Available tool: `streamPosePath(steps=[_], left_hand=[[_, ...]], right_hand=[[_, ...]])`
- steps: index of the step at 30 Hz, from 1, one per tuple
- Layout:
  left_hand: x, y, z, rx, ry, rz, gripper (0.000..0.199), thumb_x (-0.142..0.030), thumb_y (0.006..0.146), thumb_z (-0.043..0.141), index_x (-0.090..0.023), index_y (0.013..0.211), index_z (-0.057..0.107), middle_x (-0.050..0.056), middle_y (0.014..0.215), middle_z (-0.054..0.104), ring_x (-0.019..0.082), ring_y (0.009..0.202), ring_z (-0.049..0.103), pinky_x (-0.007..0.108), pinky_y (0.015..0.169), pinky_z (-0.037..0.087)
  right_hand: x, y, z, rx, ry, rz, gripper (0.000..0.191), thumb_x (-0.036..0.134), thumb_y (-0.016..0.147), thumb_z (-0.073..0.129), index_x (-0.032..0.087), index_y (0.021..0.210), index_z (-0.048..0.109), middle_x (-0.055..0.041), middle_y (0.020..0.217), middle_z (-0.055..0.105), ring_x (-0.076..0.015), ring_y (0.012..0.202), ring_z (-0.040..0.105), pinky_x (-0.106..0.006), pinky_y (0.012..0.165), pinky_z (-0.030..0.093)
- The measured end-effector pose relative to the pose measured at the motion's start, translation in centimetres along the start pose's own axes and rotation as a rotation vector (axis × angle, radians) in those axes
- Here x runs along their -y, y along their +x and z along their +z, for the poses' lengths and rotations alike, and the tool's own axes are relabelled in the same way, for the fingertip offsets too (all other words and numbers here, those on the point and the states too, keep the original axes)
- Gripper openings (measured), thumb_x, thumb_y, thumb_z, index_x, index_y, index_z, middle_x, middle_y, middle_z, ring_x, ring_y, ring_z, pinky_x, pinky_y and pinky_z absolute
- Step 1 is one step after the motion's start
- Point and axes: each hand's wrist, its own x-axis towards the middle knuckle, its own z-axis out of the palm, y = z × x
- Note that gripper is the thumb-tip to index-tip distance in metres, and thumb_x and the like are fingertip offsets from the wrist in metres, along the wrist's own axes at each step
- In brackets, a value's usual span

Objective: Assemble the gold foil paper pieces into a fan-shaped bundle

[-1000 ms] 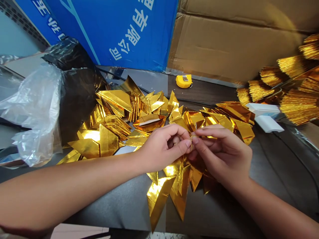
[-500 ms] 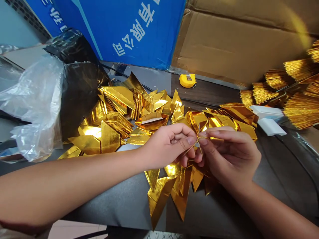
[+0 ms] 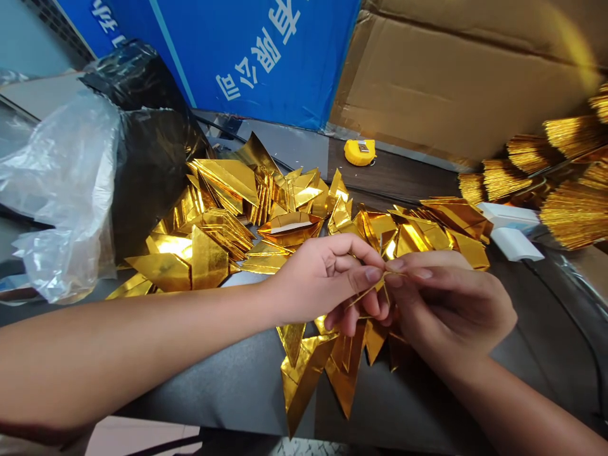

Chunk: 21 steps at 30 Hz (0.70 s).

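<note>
My left hand (image 3: pixel 330 278) and my right hand (image 3: pixel 451 307) meet fingertip to fingertip above a spread of folded gold foil papers (image 3: pixel 304 373). Thumb and forefinger of each hand pinch a thin gold strand (image 3: pixel 365 295), whose ends stick out below the fingers. Whether it is wire, cord or a twist tie I cannot tell. Several folded papers show pointed ends under my hands, towards the near edge of the table. Behind my hands lies a loose heap of more folded gold papers (image 3: pixel 223 180), some stacked in bundles.
A yellow tape measure (image 3: pixel 360 152) sits at the back, before a cardboard box (image 3: pixel 427 82) and a blue panel (image 3: pixel 256 57). Black and clear plastic bags (image 3: pixel 147 152) stand left. On the right are a white adapter (image 3: pixel 517 244) with a cable and pleated gold fans (image 3: pixel 574 212).
My right hand has moved slightly right and down, its fingers closing more tightly at the strand. My left fingertips have shifted a little right. The view has moved slightly.
</note>
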Motion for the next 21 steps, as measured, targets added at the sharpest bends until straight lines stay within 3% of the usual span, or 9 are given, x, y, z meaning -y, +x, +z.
streamPosePath(steps=[5,10,17,21], left_hand=[[-0.10,-0.19,0.03,0.004,0.020,0.019,0.049,-0.057,0.082,0.073,-0.017,0.097,0.049,-0.002,0.069,0.068,0.007,0.041,0.060,0.011,0.033,0.041],[-0.05,-0.34,0.18,-0.022,0.069,0.058,0.050,-0.059,0.082,0.073,-0.017,0.096,0.050,-0.001,0.070,0.068,0.007,0.045,0.061,0.011,0.034,0.042],[0.21,-0.69,0.28,-0.050,0.108,0.149,0.022,-0.035,0.092,0.068,-0.018,0.097,0.055,-0.002,0.074,0.068,0.004,0.051,0.063,0.009,0.041,0.044],[0.23,-0.81,0.27,-0.057,0.142,0.185,0.009,-0.025,0.095,0.063,-0.018,0.098,0.057,-0.001,0.076,0.069,0.004,0.054,0.064,0.009,0.045,0.047]], right_hand=[[0.27,0.13,0.24,-0.021,0.038,0.032,0.026,0.010,0.086,0.074,0.031,0.098,0.067,-0.0009,0.085,0.071,-0.0166,0.068,0.069,-0.028,0.051,0.057],[0.44,0.21,0.20,-0.014,0.085,0.068,0.019,0.014,0.086,0.076,0.030,0.092,0.067,-0.0013,0.084,0.070,-0.0180,0.069,0.070,-0.031,0.055,0.061],[0.61,0.03,-0.02,-0.020,0.104,0.105,0.019,0.013,0.086,0.076,0.031,0.090,0.069,-0.0022,0.084,0.071,-0.0164,0.065,0.070,-0.027,0.044,0.059],[0.47,-0.37,-0.05,0.016,0.294,0.223,0.024,0.012,0.087,0.074,0.033,0.099,0.072,-0.0011,0.092,0.072,-0.0147,0.058,0.069,-0.025,0.034,0.055]])
